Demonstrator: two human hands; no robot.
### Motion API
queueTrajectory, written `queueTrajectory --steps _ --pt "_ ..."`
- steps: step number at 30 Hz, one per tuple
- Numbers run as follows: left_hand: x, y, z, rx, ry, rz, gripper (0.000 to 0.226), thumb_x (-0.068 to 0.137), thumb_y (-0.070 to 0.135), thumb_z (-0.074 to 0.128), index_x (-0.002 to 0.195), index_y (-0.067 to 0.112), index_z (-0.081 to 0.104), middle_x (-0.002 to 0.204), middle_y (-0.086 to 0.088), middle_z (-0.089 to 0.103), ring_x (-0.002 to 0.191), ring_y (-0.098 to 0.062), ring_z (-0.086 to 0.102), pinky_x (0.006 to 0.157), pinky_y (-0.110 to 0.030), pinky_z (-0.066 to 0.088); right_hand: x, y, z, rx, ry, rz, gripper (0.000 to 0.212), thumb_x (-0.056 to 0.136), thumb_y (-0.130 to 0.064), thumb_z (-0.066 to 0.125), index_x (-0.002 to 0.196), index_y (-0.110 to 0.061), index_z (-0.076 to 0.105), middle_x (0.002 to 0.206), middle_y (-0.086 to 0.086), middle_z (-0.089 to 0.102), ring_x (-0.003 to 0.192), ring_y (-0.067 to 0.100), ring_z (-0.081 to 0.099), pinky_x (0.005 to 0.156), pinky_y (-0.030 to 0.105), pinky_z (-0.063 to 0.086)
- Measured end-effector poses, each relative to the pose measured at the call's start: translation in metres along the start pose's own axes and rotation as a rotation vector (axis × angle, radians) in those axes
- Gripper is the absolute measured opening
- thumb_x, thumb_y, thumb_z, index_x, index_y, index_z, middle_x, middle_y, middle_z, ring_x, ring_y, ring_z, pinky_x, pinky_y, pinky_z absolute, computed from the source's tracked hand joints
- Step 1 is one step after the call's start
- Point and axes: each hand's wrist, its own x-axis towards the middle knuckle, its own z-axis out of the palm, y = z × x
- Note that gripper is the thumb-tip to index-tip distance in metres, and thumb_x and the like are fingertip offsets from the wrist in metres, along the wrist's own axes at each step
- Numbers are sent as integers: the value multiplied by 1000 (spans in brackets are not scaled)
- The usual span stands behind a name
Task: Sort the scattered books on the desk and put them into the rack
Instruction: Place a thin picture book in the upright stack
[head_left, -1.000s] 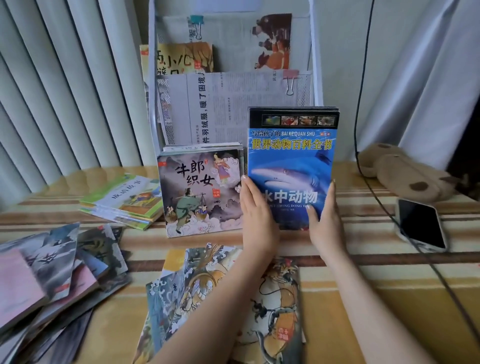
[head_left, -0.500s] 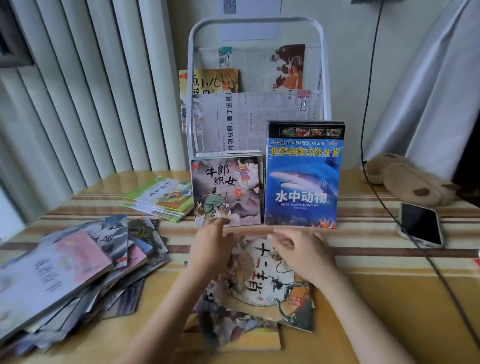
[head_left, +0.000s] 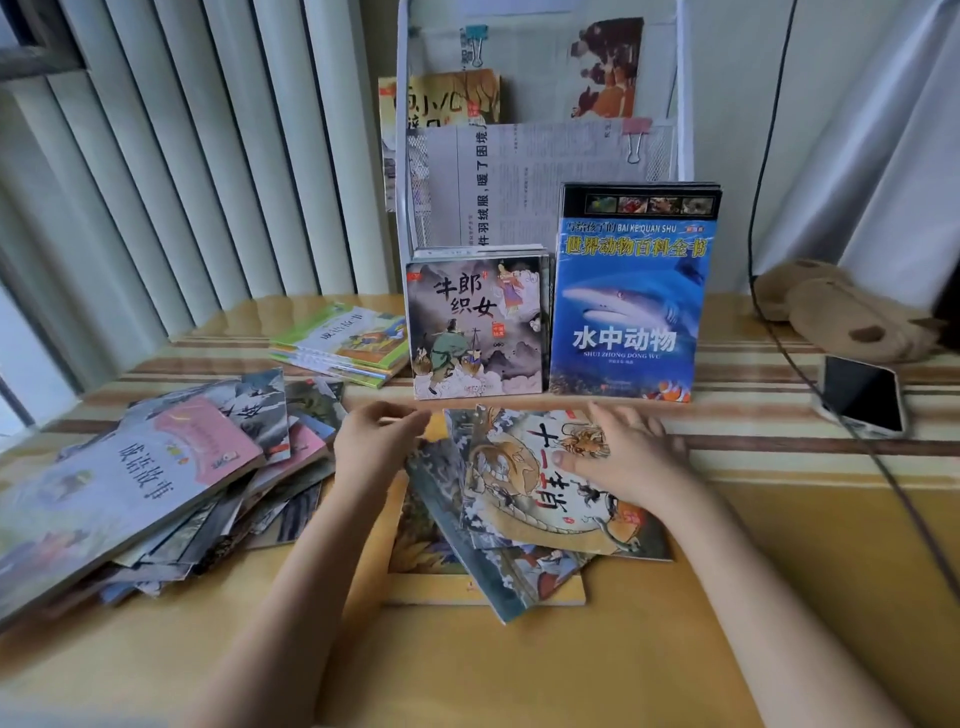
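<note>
Resting on fanned picture books at mid tabletop, both hands observed.
Right hand (head_left: 626, 454) lies flat, fingers spread, on the dragon-cover book (head_left: 524, 493); left hand (head_left: 376, 441) pinches a yellow book corner (head_left: 435, 431). White wire rack (head_left: 540, 156) behind holds the blue shark book (head_left: 631, 312) upright; a scattered pile (head_left: 156, 467) lies left on the striped tabletop (head_left: 779, 467).

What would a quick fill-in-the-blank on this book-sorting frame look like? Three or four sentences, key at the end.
1. The blue book standing in the white rack shows a ____ on its cover.
2. The right hand lies flat on the ____ book.
3. The phone lies screen-up to the ____ of the rack.
4. The left hand is at the small pile's ____ edge.

Missing words: shark; dragon; right; left
</note>
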Motion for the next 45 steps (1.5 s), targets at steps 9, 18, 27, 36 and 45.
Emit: queueTrajectory --steps 9,18,27,36,45 --pt "4 10 -7 -507 -526 -333 38 87 -9 53 124 -3 54 107 -23 60 77 -25 63 62 -29 60 0 0 -5 17 23 -52 72 76 -77 41 139 -44 31 146 -7 29 132 25 21 103 49 24" --pt "-3 9 7 -645 -609 -295 25 101 16 39 114 9 60 94 -13 71 73 -20 71 64 -32 60 -8 -4 -6 303 -79 -303 63 84 -55 53 141 -44 31 153 -17 19 141 14 9 113 45 14" --pt "-4 4 21 -445 -378 -140 23 77 -6 69 88 14 63 82 -14 66 58 -20 65 55 -28 58 -8 -22 6 454 49 -458 74 81 -50 61 145 -35 25 152 -18 20 136 2 20 113 32 20" --pt "25 -6 7 -936 -80 -282 22 90 -8 52 78 11 51 89 -13 59 82 -24 58 84 -38 51 -10 -31 -13 1219 257 -53 70 81 -41 66 137 -17 31 124 3 55 101 5 56 83 17 44" --pt "4 4 13 -439 -186 338 63 78 -5 71 126 28 47 98 -3 64 84 -14 70 72 -25 57 -3 -41 -24 1433 376 -231 22 91 -11 58 100 -31 56 93 -23 68 79 -12 62 64 6 46"
